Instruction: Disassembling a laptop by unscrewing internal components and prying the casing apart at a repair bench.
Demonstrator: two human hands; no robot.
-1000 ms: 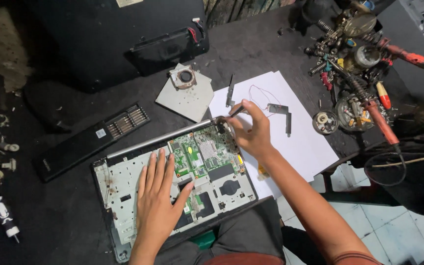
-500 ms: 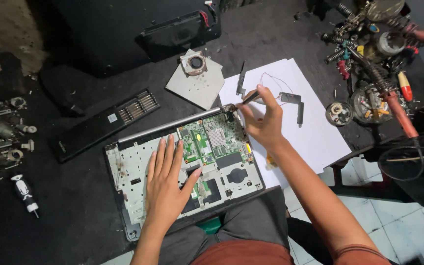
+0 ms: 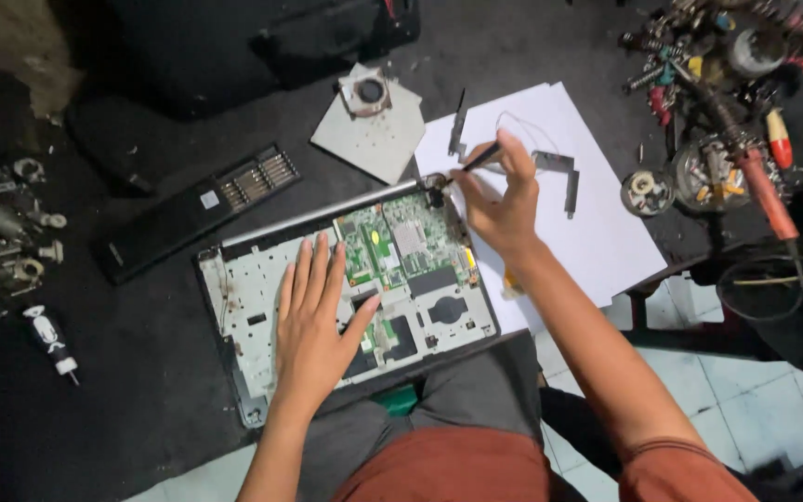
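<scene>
Opened laptop base (image 3: 346,297) lay across the person's lap and the dark table edge, its green circuit board (image 3: 401,246) exposed.

The left hand (image 3: 313,325) rested flat on it, fingers spread and released; the right hand (image 3: 504,200) pinched a thin dark tool (image 3: 478,158) at the hinge corner. White paper (image 3: 587,214) lay beside it, a fan plate (image 3: 371,121) beyond.

Laptop base (image 3: 262,307) on lap, paper sheet (image 3: 597,223) to right, fan plate (image 3: 374,125) behind, tools (image 3: 736,112) far right.
</scene>
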